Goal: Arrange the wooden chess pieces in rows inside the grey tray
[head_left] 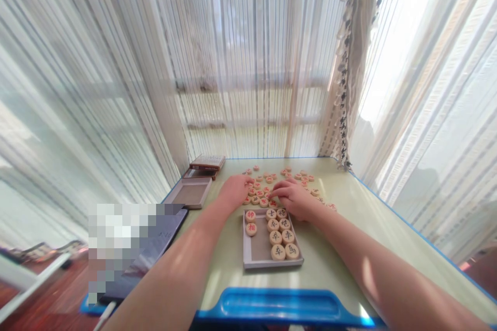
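Note:
A shallow grey tray (253, 257) lies on the pale green table and holds several round wooden chess discs (280, 238) in rows. Just beyond it lies a loose scatter of more discs (272, 178), marked in red or dark characters. My left hand (234, 191) rests palm down on the left side of the scatter, fingers curled over discs. My right hand (295, 198) sits at the tray's far right corner, fingers bent and pinched among the discs near the tray's edge. What either hand holds is hidden.
An empty box lid (191, 192) and a small closed box (207, 162) lie at the table's far left. A dark flat pad (155, 248) lies at the left edge. A blue handle (283, 306) edges the near side. Sheer curtains (248, 62) surround the table.

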A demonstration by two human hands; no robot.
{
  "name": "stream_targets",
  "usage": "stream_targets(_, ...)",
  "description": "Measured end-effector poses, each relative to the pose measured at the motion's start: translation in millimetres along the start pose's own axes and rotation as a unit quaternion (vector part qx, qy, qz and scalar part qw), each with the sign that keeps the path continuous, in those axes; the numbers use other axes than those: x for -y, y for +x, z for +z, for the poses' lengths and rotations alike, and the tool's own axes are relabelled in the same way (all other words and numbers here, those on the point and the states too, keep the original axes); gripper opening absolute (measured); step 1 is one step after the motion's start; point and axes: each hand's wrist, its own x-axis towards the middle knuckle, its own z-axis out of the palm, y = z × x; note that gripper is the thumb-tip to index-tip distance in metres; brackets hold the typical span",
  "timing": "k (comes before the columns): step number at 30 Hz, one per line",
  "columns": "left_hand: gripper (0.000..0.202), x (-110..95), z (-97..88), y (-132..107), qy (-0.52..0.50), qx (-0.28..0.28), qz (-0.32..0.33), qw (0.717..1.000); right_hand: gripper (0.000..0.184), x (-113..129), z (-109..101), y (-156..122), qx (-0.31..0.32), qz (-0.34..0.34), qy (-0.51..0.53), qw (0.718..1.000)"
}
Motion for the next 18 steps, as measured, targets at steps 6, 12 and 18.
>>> stream_targets(6, 0.043, -3.8, 2.7, -4.7, 0.016, -0.002, 0.085, 0.996, 0.029, -1.2, -4.5, 0.2, 0.004, 0.04, -0.047, 0.998)
stream_targets(12, 0.04, -6.1, 0.7, -5.0, 0.001, -0.013, 0.079, 0.997, 0.03, -3.7, -3.0, 0.1, -0.012, 0.042, -0.067, 0.997)
stream_targets(18, 0.041, -5.5, 0.6, -5.5, 0.0, -0.018, 0.1, 0.995, 0.027, -7.6, -5.5, -0.1, 0.001, 0.051, -0.097, 0.994)
